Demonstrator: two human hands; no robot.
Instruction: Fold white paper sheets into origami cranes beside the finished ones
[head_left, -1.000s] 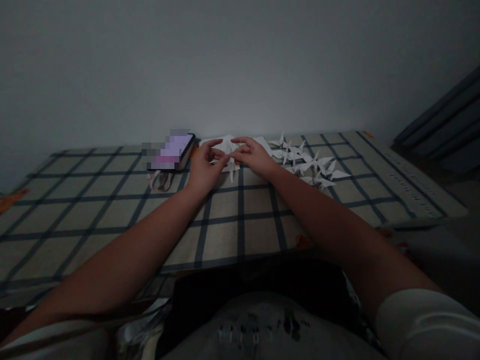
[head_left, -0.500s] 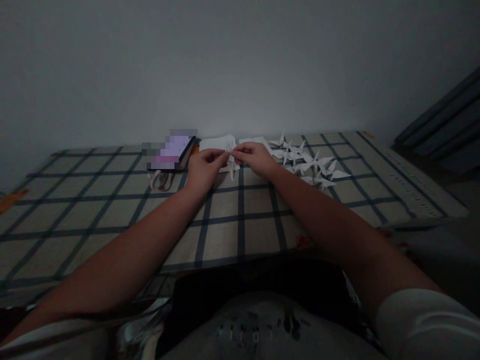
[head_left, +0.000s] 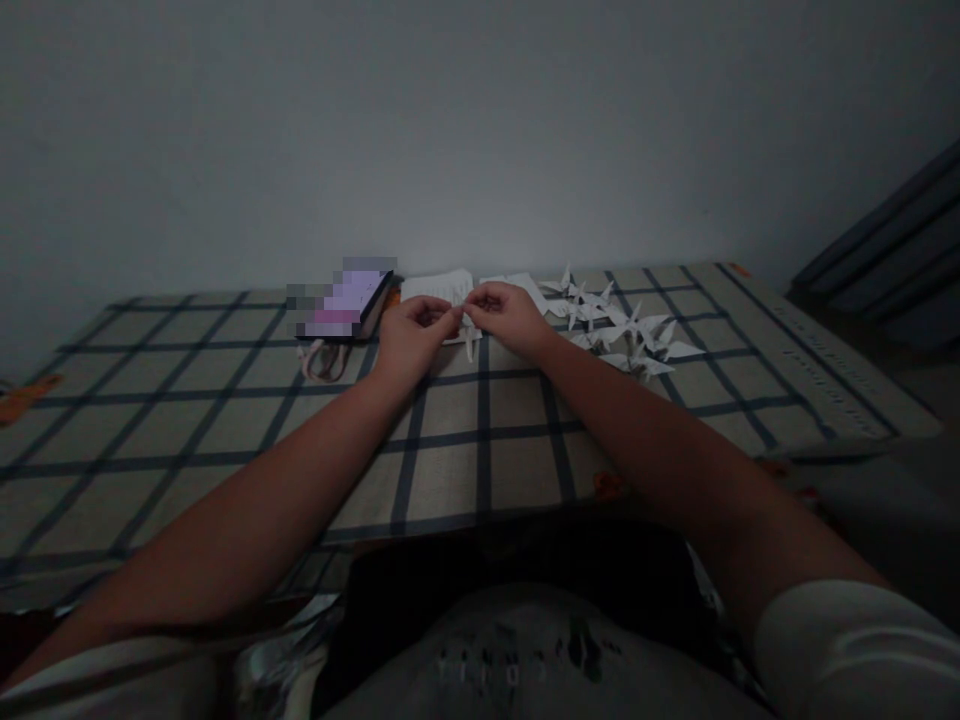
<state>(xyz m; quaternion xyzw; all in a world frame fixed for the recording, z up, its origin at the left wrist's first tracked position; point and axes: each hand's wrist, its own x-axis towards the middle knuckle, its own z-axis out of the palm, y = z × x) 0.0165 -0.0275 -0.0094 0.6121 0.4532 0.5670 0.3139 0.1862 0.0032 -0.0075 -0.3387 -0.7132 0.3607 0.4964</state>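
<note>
My left hand and my right hand meet fingertip to fingertip over the far side of the checked cloth. Both pinch a small folded white paper piece, whose thin point hangs down between them. Most of that piece is hidden by my fingers. Just behind the hands lies a stack of white paper sheets. To the right of my right hand, several finished white paper cranes lie in a loose cluster on the cloth.
A checked cloth covers the surface up to a plain wall. A phone with a lit screen lies left of the paper stack, with a looped pale strap in front of it. Dark furniture stands at the right.
My fingers were spread on the paper a second ago. Both hands have since closed into pinches on the folded piece and drawn together; the arms have hardly moved.
</note>
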